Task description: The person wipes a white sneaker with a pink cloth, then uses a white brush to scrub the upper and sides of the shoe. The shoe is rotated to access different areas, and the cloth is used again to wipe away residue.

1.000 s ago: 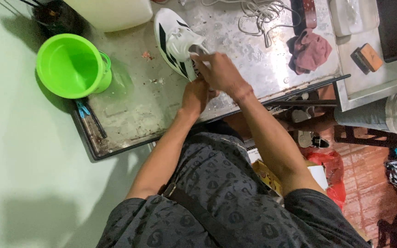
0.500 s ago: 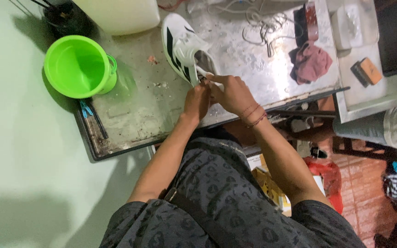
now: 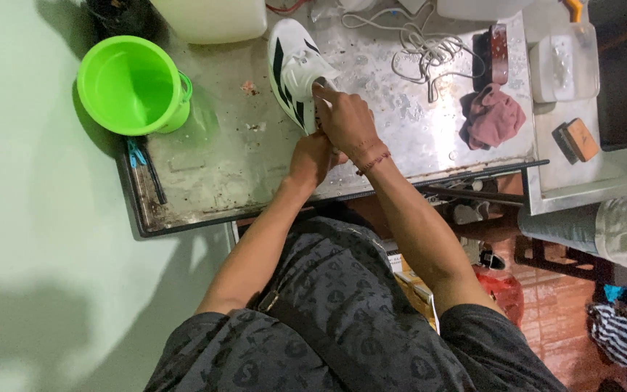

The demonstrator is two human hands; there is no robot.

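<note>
- A bright green plastic bucket [image 3: 133, 86] is seen at the far left of a stained metal worktop [image 3: 219, 174], with a blue-handled tool [image 3: 139, 163] lying just beside its base near the left edge.
- A white sports shoe with black stripes [image 3: 292, 65] lies on the worktop, toe pointing away; it is judged light, with a soft upper and a stiffer sole, best gripped at the heel or sole.
- The left hand [image 3: 312, 156] is closed around the shoe's heel end, near the worktop's front edge.
- The right hand [image 3: 344, 120] is laid over the shoe's opening, fingers curled and pinching there; what is pinched cannot be told.
- Loose white cord [image 3: 422, 51] and a crumpled pink cloth [image 3: 493, 116] lie to the right, well apart from the shoe.
- Bare worktop is left open between bucket and shoe; the front edge is close beneath the hands.
</note>
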